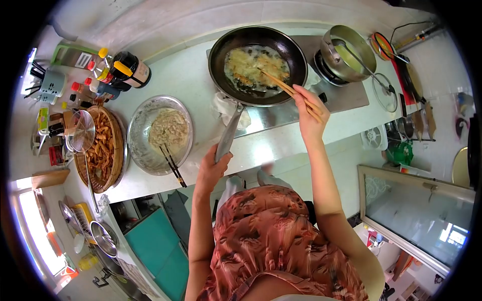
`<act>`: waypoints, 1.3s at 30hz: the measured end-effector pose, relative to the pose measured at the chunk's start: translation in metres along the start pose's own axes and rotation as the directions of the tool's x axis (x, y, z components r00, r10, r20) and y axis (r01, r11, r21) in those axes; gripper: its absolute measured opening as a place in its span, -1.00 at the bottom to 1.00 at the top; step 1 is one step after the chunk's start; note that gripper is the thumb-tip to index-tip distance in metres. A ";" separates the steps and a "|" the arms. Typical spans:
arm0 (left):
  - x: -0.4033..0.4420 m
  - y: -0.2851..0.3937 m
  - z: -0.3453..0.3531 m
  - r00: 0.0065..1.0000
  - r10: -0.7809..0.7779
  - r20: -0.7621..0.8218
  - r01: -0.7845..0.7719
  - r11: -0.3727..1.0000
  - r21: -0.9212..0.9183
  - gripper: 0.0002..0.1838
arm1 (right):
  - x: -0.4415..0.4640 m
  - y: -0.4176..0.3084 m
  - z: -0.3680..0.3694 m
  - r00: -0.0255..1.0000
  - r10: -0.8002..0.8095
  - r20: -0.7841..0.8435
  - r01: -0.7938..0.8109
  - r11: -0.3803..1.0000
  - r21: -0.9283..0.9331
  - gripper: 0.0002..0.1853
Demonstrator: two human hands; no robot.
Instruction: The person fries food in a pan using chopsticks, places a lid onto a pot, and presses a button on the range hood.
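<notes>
My left hand (212,169) is wrapped round the grey handle of a dark frying pan (223,42) on the stove. Battered pieces of food (256,65) lie in bubbling oil inside the pan. A pair of wooden chopsticks (281,84) is gripped in my right hand (312,113), above the pan's right side, with the tips among the food. Left of the pan, a metal bowl (138,135) holds pale, battered food (169,129), and dark chopsticks (172,165) lean over its front rim.
A wicker basket (120,145) of browned fried pieces stands at the left, a wire strainer (83,131) over its edge. Bottles (133,70) line the back left. Right of the pan are a pot (361,70) with a ladle and a glass lid (385,93).
</notes>
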State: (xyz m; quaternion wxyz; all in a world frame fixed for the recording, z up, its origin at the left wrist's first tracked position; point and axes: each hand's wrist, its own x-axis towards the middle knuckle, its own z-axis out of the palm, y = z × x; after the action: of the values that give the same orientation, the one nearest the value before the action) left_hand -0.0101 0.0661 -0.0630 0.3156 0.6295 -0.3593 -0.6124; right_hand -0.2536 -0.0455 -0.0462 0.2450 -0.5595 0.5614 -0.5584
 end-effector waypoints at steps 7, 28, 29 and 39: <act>0.000 -0.001 -0.001 1.000 0.010 0.011 -0.010 1.000 -0.011 -0.59 | -0.007 0.004 0.023 0.992 0.112 0.061 -0.123 0.965 0.232 -0.85; 0.001 -0.002 -0.002 1.000 0.003 -0.007 -0.003 0.999 0.034 -0.58 | 0.033 0.018 0.022 0.973 0.229 0.029 -0.216 0.864 0.455 -0.77; 0.002 -0.003 -0.001 1.000 0.008 -0.008 -0.007 0.999 0.035 -0.58 | 0.034 0.024 0.033 0.971 0.236 0.032 -0.224 0.861 0.457 -0.77; 0.002 -0.003 -0.002 1.000 0.013 0.006 -0.014 0.999 0.036 -0.58 | 0.021 0.030 0.019 0.927 0.373 -0.042 -0.314 0.831 0.460 -0.73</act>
State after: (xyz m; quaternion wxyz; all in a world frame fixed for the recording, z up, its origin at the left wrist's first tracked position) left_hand -0.0081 0.0659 -0.0663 0.3072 0.6311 -0.3754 -0.6053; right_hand -0.2529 -0.0788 -0.0709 0.4257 -0.3407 0.5249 -0.6537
